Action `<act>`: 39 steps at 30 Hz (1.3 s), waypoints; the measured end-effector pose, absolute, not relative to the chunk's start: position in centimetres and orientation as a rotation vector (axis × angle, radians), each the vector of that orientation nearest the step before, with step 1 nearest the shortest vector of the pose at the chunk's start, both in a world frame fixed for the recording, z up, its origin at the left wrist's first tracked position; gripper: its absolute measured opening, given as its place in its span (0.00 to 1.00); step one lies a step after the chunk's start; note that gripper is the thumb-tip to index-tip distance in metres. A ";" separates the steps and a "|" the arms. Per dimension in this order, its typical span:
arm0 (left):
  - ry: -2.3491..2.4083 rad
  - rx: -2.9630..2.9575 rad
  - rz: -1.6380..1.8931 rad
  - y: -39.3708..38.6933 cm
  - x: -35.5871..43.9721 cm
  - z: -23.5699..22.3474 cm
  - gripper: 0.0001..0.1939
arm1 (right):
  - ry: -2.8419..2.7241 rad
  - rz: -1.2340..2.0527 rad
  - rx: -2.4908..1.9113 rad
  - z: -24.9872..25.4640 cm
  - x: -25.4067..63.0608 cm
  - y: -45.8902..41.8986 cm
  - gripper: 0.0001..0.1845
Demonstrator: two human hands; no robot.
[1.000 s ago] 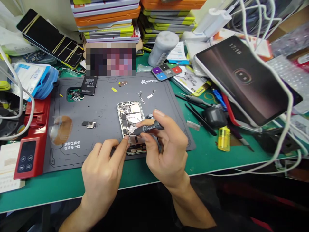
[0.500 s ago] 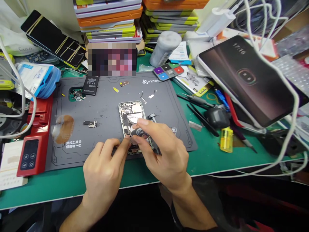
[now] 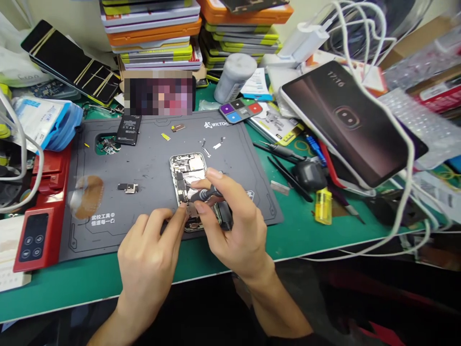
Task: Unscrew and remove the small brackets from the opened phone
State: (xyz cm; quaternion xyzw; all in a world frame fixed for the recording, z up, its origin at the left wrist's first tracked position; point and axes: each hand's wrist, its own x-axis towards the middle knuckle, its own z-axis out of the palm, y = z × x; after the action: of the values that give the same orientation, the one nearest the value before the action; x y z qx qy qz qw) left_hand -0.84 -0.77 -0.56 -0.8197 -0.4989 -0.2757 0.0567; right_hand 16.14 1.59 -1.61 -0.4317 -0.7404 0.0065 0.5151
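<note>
An opened phone point(image 3: 187, 168) with bare circuit parts lies on the grey repair mat point(image 3: 151, 163). My right hand point(image 3: 230, 226) is closed around a dark screwdriver point(image 3: 205, 194), whose tip points down into the phone's lower half. My left hand point(image 3: 151, 259) sits at the phone's lower left edge, its fingertips pinched on a small part I cannot make out. A black battery point(image 3: 128, 129) and small loose metal pieces point(image 3: 127, 187) lie on the mat.
A red device point(image 3: 39, 216) stands left of the mat. Stacked cases point(image 3: 154, 29) and a white bottle point(image 3: 233, 77) are behind it. A large dark tablet point(image 3: 349, 120) with white cables leans at right, near tweezers point(image 3: 284, 151), a yellow lighter point(image 3: 323, 206) and a black case point(image 3: 311, 174).
My right hand has tilted the screwdriver from lying across the phone to pointing down into it. The view has shifted slightly; my left hand stays at the phone's edge.
</note>
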 end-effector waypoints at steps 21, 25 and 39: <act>-1.531 -2.446 -0.840 -0.8 -0.7 -0.3 0.08 | -1.780 0.012 -1.051 -1.6 16.4 1.6 0.39; -1.542 -2.446 -0.828 -0.9 -0.8 -0.4 0.09 | -1.760 0.004 -1.054 -1.7 16.4 1.4 0.40; -1.616 -2.589 -1.242 -1.7 -1.6 -0.2 0.09 | -1.423 0.099 -0.910 -1.7 16.3 1.3 0.41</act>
State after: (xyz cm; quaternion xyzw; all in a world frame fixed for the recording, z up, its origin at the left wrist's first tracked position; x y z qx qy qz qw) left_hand -1.63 -1.67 -0.15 -0.7834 -0.4890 -0.3759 -0.0764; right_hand 16.26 1.30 -1.71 -0.4026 -0.6295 0.0436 0.6631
